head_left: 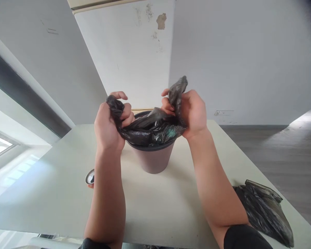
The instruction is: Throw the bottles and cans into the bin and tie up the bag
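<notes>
Two hands bunch a black bag over a bin.
Left hand and right hand are each clenched tight on a gathered corner of the bag, which sits in the bin at the middle of the tabletop. Done well, I judge, both fists pull evenly and straight up, so the light bin does not tip; a can stands near left, a spare bag lies near right.

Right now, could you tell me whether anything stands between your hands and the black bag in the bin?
Nothing visible does. The left hand and right hand each grip a bunched edge of the black bag above the bin. The can stands aside.
</notes>
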Motion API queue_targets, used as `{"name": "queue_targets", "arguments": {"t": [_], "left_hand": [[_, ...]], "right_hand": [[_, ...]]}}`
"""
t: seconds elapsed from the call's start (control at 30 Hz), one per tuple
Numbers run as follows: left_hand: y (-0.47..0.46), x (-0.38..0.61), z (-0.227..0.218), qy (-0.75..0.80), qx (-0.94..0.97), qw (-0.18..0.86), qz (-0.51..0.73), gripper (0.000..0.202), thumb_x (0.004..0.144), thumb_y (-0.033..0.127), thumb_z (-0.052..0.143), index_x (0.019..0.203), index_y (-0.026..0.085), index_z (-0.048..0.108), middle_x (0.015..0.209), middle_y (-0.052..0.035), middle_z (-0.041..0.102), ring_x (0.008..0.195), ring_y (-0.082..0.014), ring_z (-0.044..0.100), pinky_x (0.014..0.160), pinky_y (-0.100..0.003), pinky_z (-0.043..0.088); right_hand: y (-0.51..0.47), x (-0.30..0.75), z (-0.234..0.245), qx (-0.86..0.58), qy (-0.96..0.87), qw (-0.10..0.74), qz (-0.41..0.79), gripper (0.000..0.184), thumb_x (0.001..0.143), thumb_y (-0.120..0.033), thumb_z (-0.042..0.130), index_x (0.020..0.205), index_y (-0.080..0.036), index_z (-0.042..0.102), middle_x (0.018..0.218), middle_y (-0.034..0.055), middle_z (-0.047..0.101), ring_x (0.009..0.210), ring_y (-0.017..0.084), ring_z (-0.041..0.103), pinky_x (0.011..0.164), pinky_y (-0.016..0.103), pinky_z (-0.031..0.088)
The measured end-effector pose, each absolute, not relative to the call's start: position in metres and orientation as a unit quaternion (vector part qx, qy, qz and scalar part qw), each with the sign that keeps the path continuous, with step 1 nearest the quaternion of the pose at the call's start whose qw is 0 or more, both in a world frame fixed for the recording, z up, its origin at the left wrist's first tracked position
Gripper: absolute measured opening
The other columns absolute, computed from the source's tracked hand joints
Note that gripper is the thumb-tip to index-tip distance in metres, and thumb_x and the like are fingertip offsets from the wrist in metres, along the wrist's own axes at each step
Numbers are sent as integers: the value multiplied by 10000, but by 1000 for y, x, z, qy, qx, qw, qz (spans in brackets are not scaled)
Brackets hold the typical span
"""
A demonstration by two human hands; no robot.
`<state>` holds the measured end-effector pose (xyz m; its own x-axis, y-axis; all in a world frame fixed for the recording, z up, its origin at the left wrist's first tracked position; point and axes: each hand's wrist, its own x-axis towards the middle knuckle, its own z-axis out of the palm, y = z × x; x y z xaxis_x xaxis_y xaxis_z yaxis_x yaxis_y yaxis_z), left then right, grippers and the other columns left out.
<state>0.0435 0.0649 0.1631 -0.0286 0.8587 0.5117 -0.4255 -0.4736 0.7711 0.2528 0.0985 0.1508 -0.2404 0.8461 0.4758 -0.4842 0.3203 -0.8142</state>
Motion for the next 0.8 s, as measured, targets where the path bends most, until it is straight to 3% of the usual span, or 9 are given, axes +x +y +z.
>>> {"name": "queue_targets", "arguments": {"t": [0.1,0.17,0.3,0.4,0.47,0.53,0.63,0.73,0.8], "left_hand": [[68,46,162,225,501,468,692,279,1017,411,544,964,180,693,714,-27,464,604,-165,535,552,-293,477],[68,48,161,238,521,451,684,234,1015,358,576,1022,177,725,760,-44,513,683,-185,595,603,-301,509],[66,53,156,274,574,400,660,190,979,332,760,1145,242,730,790,-17,569,704,-175,636,646,-291,540],[66,56,153,308,597,377,638,210,955,360,819,1104,232,742,766,-11,613,636,-149,593,606,-271,528],[67,56,151,330,611,366,619,179,957,365,820,1002,205,753,736,-13,627,580,-128,541,560,-257,494],[68,55,151,337,618,363,611,180,965,367,813,946,202,744,712,-5,625,530,-108,492,532,-251,470],[70,55,151,321,610,364,627,179,967,384,820,981,230,729,697,23,611,473,-80,440,533,-244,488],[66,58,152,286,612,367,639,202,947,409,844,992,243,738,790,9,669,450,-59,424,532,-247,527],[60,62,154,277,630,376,621,188,932,387,858,974,233,759,976,-38,741,457,-52,459,502,-250,529]], "right_hand": [[92,256,154,-170,-606,579,518,338,833,-515,745,1020,-237,697,831,16,628,765,210,632,679,362,555],[90,257,154,-179,-629,575,492,314,818,-459,794,1023,-236,710,907,31,667,842,231,663,737,383,571],[90,250,150,-169,-624,601,470,338,906,-536,778,852,-231,644,908,58,649,890,248,677,766,403,588],[89,243,148,-137,-611,627,464,436,939,-614,732,794,-246,549,951,74,650,944,263,680,770,417,600],[85,241,149,-112,-601,636,471,450,954,-636,703,812,-259,502,922,60,657,885,248,679,722,409,600],[82,241,150,-76,-595,629,494,424,979,-624,672,850,-274,471,764,6,617,670,199,624,578,353,553],[81,243,151,-73,-600,582,543,349,1002,-553,673,896,-274,492,553,-91,421,405,103,340,393,241,321],[85,240,149,-173,-579,555,572,365,954,-525,746,864,-248,524,547,-109,340,407,63,223,380,220,196],[85,236,148,-224,-570,546,571,357,929,-492,763,829,-241,531,570,-90,397,429,71,299,396,224,256]]}}
